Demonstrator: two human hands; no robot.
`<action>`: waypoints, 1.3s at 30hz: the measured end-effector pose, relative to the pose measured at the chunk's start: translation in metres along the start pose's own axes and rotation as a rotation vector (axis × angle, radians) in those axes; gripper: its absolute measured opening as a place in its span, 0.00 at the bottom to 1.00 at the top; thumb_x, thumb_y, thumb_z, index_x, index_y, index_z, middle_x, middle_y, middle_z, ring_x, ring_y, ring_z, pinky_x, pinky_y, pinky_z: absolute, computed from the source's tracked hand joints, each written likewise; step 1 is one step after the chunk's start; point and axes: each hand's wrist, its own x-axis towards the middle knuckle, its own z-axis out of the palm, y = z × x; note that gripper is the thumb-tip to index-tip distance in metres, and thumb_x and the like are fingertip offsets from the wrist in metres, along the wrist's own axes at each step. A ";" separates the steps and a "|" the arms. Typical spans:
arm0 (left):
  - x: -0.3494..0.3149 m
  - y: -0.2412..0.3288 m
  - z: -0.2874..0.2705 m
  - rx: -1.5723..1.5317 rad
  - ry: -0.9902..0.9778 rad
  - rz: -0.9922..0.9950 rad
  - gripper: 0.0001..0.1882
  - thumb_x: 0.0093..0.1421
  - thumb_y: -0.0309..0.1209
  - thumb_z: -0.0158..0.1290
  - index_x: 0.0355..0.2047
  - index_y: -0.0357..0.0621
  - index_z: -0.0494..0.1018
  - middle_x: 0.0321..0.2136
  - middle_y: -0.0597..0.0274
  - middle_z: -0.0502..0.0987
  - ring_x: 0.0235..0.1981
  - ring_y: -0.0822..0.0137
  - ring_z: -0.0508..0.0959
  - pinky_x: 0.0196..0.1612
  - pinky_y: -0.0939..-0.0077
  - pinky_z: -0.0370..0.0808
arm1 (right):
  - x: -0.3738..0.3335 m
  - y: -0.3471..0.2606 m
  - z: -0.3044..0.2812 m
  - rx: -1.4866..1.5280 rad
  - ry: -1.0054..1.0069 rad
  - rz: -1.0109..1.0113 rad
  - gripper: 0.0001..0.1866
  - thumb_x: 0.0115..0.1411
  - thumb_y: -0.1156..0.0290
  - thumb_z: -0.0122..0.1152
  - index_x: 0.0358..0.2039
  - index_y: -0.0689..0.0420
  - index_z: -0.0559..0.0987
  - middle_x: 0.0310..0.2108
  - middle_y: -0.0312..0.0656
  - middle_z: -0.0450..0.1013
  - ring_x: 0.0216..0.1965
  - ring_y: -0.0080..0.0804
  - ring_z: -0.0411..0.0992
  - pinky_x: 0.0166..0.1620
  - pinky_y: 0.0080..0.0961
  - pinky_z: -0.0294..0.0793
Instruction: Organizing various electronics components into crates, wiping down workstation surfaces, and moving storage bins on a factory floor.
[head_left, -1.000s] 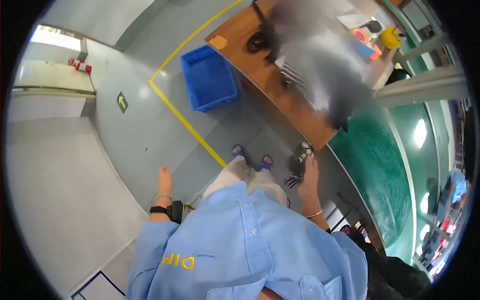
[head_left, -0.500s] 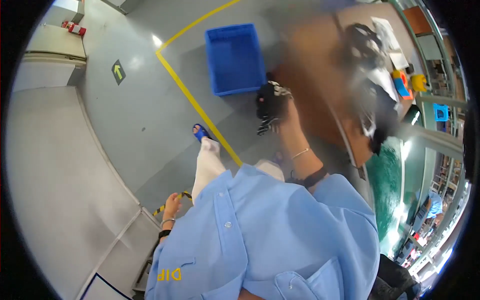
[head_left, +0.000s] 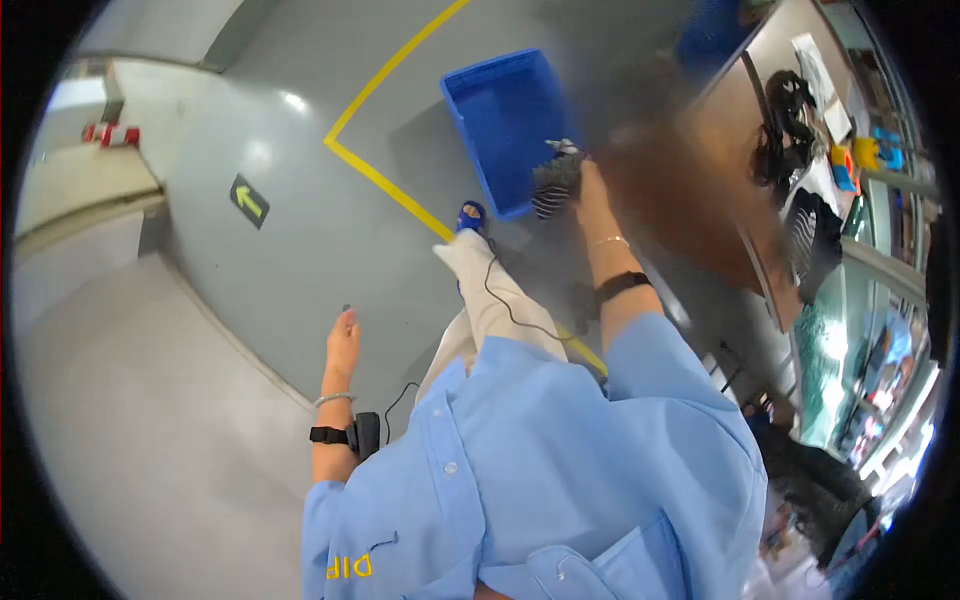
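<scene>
In the head view, the right hand has its fingers closed round a striped grey-and-black bundle, soft-looking and crumpled; the far side of the grip is hidden. The bundle shows against the near right side of a blue crate on the grey floor; whether it is above the rim or merely in front of it, I cannot tell. The left hand hangs well apart from the crate, with nothing clearly in it; how far its fingers are open, I cannot tell.

As far as things lie now, the lifting looks done for this one bundle; it is off the desk and held, and letting it go is not yet done. On the desk lie more pieces, out of both hands: a tangle of dark things and, at the nearer edge, a dark striped cloth; these I judge to be untouched at this moment; blur over the desk's side hides anything further.
</scene>
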 end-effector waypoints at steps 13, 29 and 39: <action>0.253 0.176 0.050 0.048 -0.568 0.232 0.18 0.58 0.28 0.45 0.49 0.38 0.67 0.43 0.45 0.73 0.43 0.56 0.75 0.44 0.68 0.71 | 0.083 0.096 0.043 -0.896 0.070 0.094 0.32 0.55 0.56 0.57 0.58 0.54 0.63 0.54 0.56 0.63 0.54 0.47 0.63 0.56 0.40 0.61; 0.510 0.229 0.349 0.573 -0.637 1.041 0.34 0.51 0.29 0.54 0.59 0.49 0.55 0.60 0.49 0.54 0.56 0.48 0.62 0.52 0.55 0.68 | 0.292 0.259 -0.013 -1.221 0.389 -0.013 0.42 0.50 0.42 0.58 0.61 0.48 0.59 0.62 0.54 0.51 0.61 0.56 0.51 0.58 0.50 0.56; 0.577 0.210 0.481 1.434 -0.845 1.063 0.33 0.53 0.37 0.55 0.58 0.56 0.57 0.58 0.55 0.61 0.58 0.55 0.62 0.46 0.44 0.69 | 0.325 0.318 0.076 -1.141 0.049 0.266 0.46 0.44 0.45 0.65 0.59 0.56 0.59 0.57 0.53 0.60 0.57 0.53 0.59 0.57 0.45 0.60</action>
